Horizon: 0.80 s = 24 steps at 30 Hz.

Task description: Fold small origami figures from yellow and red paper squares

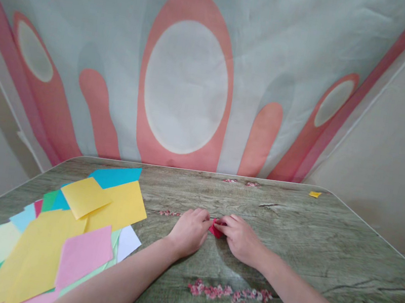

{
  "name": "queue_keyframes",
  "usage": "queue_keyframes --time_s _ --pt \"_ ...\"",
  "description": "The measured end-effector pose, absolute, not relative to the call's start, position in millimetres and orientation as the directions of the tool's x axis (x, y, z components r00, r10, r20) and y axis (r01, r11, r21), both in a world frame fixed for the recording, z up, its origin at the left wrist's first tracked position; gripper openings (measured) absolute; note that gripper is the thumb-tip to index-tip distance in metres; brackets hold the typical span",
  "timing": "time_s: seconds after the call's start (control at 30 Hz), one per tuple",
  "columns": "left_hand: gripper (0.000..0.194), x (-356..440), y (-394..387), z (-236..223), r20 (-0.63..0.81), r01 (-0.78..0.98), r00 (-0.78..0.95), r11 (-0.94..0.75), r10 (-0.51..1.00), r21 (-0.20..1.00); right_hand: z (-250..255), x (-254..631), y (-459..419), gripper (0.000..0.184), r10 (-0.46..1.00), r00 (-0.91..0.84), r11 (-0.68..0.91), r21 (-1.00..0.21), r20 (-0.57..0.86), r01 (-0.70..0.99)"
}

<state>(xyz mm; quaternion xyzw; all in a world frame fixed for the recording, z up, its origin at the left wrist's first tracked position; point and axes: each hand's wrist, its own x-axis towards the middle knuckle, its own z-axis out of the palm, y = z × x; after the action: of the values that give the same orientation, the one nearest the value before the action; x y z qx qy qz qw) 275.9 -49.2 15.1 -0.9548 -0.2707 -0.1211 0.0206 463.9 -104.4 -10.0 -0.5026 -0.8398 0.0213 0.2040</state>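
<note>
Near the middle of the table, a small piece of red folded paper [215,229] sits between my two hands. My left hand [190,230] is closed at its left side, with the fingers curled and the fingertips partly hidden. From the right, my right hand [240,237] pinches the paper between thumb and fingers. Most of the red paper is covered by the fingers, so its exact folds do not show.
A spread pile of coloured paper sheets, with a yellow sheet [117,204] and a pink sheet [86,256], covers the table's left side. A small yellow paper piece [314,194] lies at the far right. The wood-patterned table [325,253] meets a printed backdrop [245,76].
</note>
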Motion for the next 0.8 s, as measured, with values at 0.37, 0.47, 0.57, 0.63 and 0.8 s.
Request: queue_keyframes --time_s 0.37,0.47,0.57,0.63,0.8 --pt "0.024 279.4 -55.2 7.0 0.241 0.42 0.874 -0.905 0.423 0.063 -20.1 472.7 -94.8 0.045 0.845 -0.371 0.52 -0.436 0.385 0.734" --pt "0.023 280.0 -52.3 7.6 0.211 0.404 0.89 -0.914 0.404 0.045 -20.0 473.4 -93.5 0.051 0.853 -0.351 0.511 -0.486 0.386 0.709" --pt "0.023 280.7 -52.8 11.3 0.172 0.391 0.907 -0.92 0.385 -0.001 -18.7 472.9 -93.2 0.06 0.861 -0.321 0.496 -0.509 0.395 0.703" --pt "0.026 280.8 -54.5 14.2 0.151 0.39 0.912 -0.92 0.382 -0.027 -18.3 472.6 -92.8 0.062 0.862 -0.308 0.489 -0.504 0.402 0.711" --pt "0.032 279.4 -58.9 19.5 0.112 0.404 0.912 -0.913 0.396 -0.063 -18.6 472.2 -91.3 0.057 0.871 -0.287 0.464 -0.476 0.398 0.748"
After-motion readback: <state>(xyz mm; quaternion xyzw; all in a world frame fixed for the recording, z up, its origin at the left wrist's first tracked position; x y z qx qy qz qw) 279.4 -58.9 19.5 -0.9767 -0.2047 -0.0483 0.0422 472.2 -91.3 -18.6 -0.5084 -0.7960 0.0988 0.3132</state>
